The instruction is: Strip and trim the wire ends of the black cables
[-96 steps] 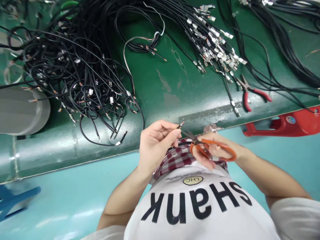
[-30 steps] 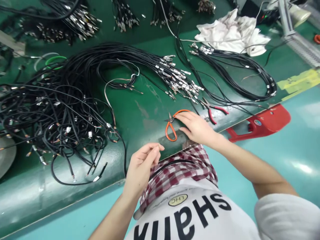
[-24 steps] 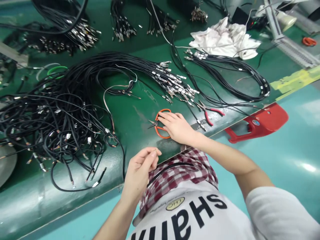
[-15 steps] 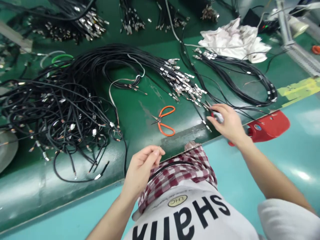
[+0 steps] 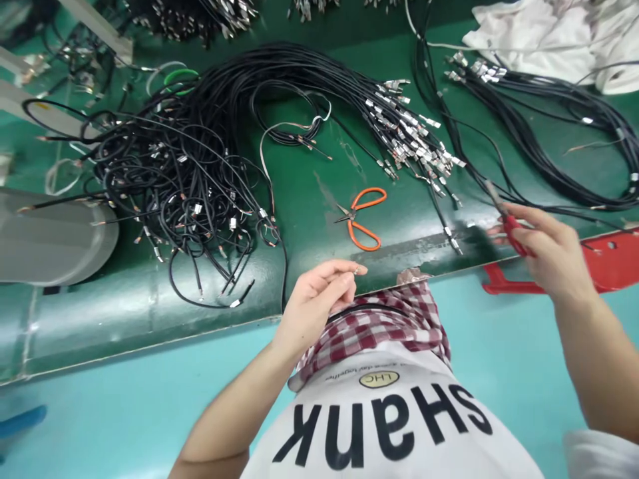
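Observation:
Near the front edge of the green bench, my left hand (image 5: 327,293) is closed, thumb against forefinger. A tiny shiny tip shows at its fingertips, and a black cable (image 5: 367,307) on the checked cloth in my lap runs in under this hand. On the right, my right hand (image 5: 549,249) grips red-handled pliers (image 5: 514,233), raised a little above the bench with their metal tips pointing away from me; the jaws are blurred. Between the hands, orange-handled snips (image 5: 367,219) lie spread on the bench. Just beyond is a bundle of black cables with silver connectors (image 5: 414,133).
A tangled heap of black cables (image 5: 194,186) covers the left, beside a grey round-edged object (image 5: 54,233). Coiled cables (image 5: 539,126) and white cloths (image 5: 539,33) are at the right. A red plastic piece (image 5: 616,263) sits by the front edge.
My right hand has moved right and lifted the pliers from beside the connectors. My left hand keeps its pinch near the bench edge. The view has shifted left and closer.

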Available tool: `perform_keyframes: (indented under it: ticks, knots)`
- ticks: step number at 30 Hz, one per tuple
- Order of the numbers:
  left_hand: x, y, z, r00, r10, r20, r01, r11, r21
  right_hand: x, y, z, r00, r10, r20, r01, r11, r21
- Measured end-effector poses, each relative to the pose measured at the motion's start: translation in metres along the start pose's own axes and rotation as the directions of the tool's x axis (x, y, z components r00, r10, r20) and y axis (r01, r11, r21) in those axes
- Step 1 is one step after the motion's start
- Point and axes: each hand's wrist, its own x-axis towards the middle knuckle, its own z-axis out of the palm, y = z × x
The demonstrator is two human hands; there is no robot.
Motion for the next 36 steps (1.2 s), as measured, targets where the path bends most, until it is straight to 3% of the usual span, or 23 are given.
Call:
perform_keyframes:
  ticks: [1, 3, 5, 6, 7, 9, 11, 13, 16, 20, 25, 36]
  knots:
    - [0.0, 0.0, 0.0, 1.0, -0.001, 0.0, 0.001, 1.0, 0.013, -0.005, -0.008, 0.002, 0.998, 0.064, 0.027, -0.068, 0.977, 0.202]
    - [0.0, -0.001, 0.0, 1.0, -0.004, 0.008, 0.004, 0.999, 0.038, -0.015, -0.028, 0.012, 0.957, 0.181, 0.229, -0.278, 0.804, 0.526]
    - [-0.001, -0.002, 0.001, 1.0, -0.007, 0.021, 0.006, 0.998, 0.058, -0.024, -0.048, 0.029, 0.852, 0.129, 0.507, -0.468, 0.621, 0.628]
    - [-0.001, -0.001, 0.001, 1.0, -0.01, 0.024, 0.008, 0.997, 0.071, -0.028, -0.057, 0.038, 0.794, 0.081, 0.602, -0.525, 0.59, 0.613]
    - [-0.002, -0.001, 0.001, 1.0, -0.012, 0.022, 0.01, 0.996, 0.088, -0.031, -0.065, 0.046, 0.753, 0.046, 0.657, -0.54, 0.614, 0.575]
    - [-0.005, 0.001, 0.002, 1.0, -0.019, 0.017, 0.016, 0.991, 0.131, -0.035, -0.077, 0.059, 0.737, -0.021, 0.676, -0.394, 0.799, 0.455]
    - [-0.008, 0.002, 0.002, 1.0, -0.019, 0.018, 0.016, 0.983, 0.182, -0.035, -0.088, 0.065, 0.758, -0.131, 0.639, -0.059, 0.962, 0.266]
    - [-0.011, 0.004, 0.001, 0.999, -0.016, 0.032, 0.008, 0.973, 0.231, -0.032, -0.097, 0.066, 0.744, -0.267, 0.612, 0.266, 0.959, 0.096]
    - [-0.015, 0.007, -0.001, 0.998, -0.022, 0.059, 0.003, 0.956, 0.294, -0.025, -0.106, 0.064, 0.684, -0.401, 0.61, 0.522, 0.852, -0.025]
    - [-0.017, 0.013, -0.002, 0.994, -0.046, 0.096, 0.01, 0.937, 0.348, -0.02, -0.111, 0.062, 0.629, -0.458, 0.629, 0.652, 0.751, -0.105]
    - [-0.018, 0.014, -0.003, 0.982, -0.132, 0.136, 0.071, 0.922, 0.382, -0.019, -0.114, 0.061, 0.594, -0.493, 0.636, 0.712, 0.69, -0.13]
    - [-0.019, 0.008, -0.005, 0.957, -0.204, 0.207, 0.114, 0.918, 0.379, -0.019, -0.121, 0.058, 0.471, -0.562, 0.68, 0.831, 0.542, -0.127]
